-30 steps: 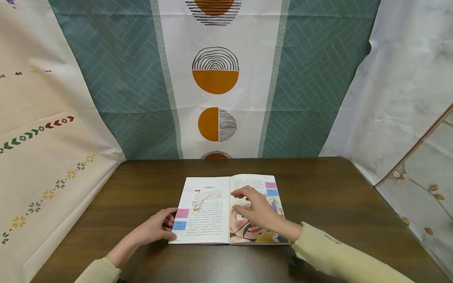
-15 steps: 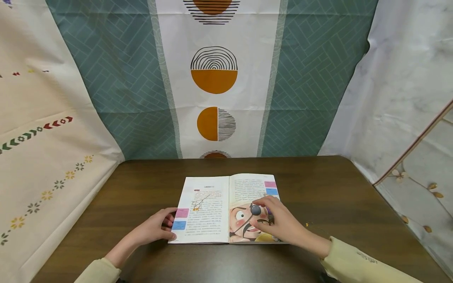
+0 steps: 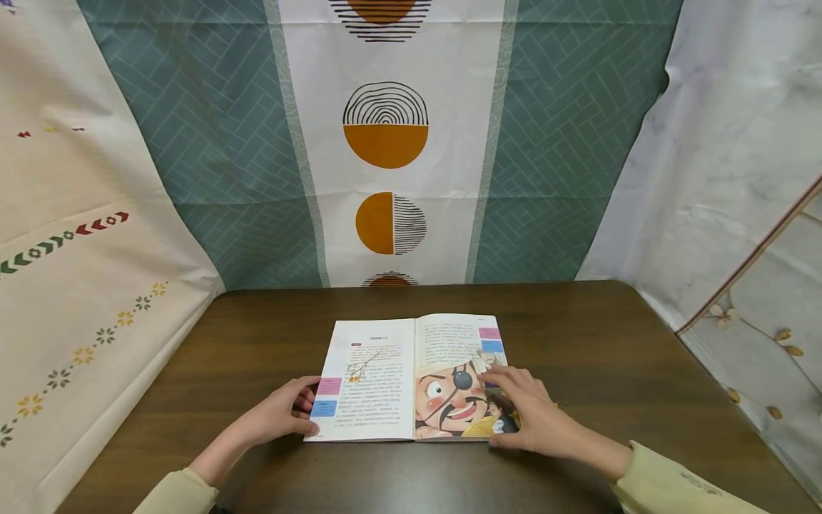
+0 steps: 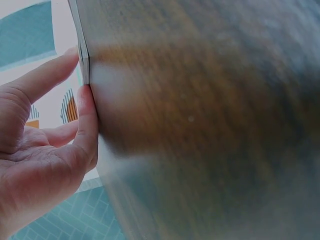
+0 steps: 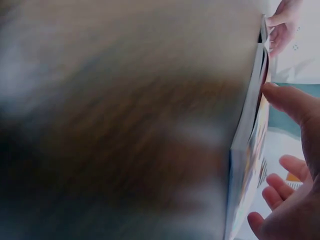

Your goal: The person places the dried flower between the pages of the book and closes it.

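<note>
Since a second ago the right hand (image 3: 536, 417) has slid from the middle of the right-hand page down to the book's (image 3: 411, 378) lower right corner, uncovering the cartoon face with the eye patch (image 3: 452, 403); the left hand (image 3: 282, 414) has not shifted.

The dark wooden table (image 3: 610, 371) is taking up the lower half of the head view, its back edge running along the patterned cloth backdrop (image 3: 385, 143) and its sides meeting a cream cloth (image 3: 83, 300) on the left and a pale marbled cloth (image 3: 738, 178) on the right. Bare tabletop is lying open behind the book and out to both sides, with a narrower strip between the book and the near edge.

The book is lying open and flat near the middle of the table, toward the person. Its near edge is running roughly parallel to the table's front.

The right hand is resting with relaxed, spread fingers over the lower right corner, thumb against the page edge in the right wrist view (image 5: 287, 102); it is grasping nothing. The left hand is lying at the lower left corner with fingers loosely curled, fingertips touching the stacked page edges (image 4: 85, 65) in the left wrist view, not clenching them.

Pink and blue sticky tabs (image 3: 327, 396) are sitting on the left page beside the left fingers, and another pair (image 3: 491, 340) near the right page's top corner.
</note>
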Demonstrator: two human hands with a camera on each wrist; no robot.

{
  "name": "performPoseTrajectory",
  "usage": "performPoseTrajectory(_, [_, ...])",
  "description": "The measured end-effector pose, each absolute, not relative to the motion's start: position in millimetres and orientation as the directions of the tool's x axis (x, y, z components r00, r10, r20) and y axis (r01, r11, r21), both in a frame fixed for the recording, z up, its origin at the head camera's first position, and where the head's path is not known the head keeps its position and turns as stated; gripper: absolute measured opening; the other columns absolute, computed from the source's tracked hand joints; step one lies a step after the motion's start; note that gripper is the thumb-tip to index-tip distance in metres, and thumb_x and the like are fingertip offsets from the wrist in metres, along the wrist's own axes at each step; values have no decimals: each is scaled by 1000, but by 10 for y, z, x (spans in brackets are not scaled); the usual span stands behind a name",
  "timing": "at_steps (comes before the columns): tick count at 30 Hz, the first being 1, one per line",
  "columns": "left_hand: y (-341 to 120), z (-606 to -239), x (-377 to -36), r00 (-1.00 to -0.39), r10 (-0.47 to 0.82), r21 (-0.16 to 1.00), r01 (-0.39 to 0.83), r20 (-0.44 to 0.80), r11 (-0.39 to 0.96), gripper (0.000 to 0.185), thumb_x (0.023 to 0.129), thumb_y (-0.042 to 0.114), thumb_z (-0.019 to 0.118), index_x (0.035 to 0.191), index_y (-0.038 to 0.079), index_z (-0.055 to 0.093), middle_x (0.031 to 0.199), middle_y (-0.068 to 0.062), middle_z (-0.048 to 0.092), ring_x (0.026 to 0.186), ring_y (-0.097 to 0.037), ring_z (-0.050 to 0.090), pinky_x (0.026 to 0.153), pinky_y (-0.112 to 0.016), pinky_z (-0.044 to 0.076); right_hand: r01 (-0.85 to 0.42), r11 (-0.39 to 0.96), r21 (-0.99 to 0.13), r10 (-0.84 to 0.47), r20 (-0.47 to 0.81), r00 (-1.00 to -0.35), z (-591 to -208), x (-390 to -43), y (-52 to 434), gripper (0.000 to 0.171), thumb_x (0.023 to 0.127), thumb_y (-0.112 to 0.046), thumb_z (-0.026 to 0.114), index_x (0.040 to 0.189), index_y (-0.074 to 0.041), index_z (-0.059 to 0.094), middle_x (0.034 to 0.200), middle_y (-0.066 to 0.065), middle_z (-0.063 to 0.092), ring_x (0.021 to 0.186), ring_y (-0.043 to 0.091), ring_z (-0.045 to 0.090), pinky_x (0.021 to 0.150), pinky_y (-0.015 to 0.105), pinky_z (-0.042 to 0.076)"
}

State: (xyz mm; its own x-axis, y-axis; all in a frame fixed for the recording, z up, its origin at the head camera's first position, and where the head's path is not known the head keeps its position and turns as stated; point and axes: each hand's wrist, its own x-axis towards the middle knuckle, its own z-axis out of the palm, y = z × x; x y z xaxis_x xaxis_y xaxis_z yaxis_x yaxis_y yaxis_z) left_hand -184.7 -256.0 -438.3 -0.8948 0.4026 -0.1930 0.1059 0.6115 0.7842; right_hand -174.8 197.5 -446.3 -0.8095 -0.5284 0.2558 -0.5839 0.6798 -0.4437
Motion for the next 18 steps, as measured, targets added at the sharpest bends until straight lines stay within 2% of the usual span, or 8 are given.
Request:
performPoseTrajectory(6, [-2556, -4378, -1837, -893, 412, 795, 113, -182, 596, 85, 76, 3, 81, 142, -17, 32, 105, -15, 48, 97, -23, 47, 76, -25, 52, -595, 684, -421, -553, 233, -800, -4499, -1735, 2065, 93, 66, -34, 91, 146, -18, 46, 147, 10, 45, 131, 30, 41, 93, 52, 34])
performPoseTrajectory(11, [-2550, -4368, -1831, -894, 414, 799, 120, -171, 589, 84, 75, 1, 81, 141, -18, 32, 104, -15, 49, 96, -23, 48, 76, -26, 53, -583, 702, -409, -552, 204, -809, -4500, -1753, 2104, 88, 68, -35, 89, 144, -21, 48, 147, 7, 45, 132, 28, 41, 94, 52, 35])
performPoseTrajectory(18, [-2551, -4363, -1824, -896, 408, 791, 118, -175, 600, 83, 75, 2, 81, 140, -17, 33, 104, -15, 49, 97, -24, 48, 77, -26, 53, -609, 702, -370, -564, 233, -792, -4489, -1752, 2146, 79, 69, -35, 89, 138, -22, 54, 142, 6, 50, 128, 26, 44, 91, 48, 36])
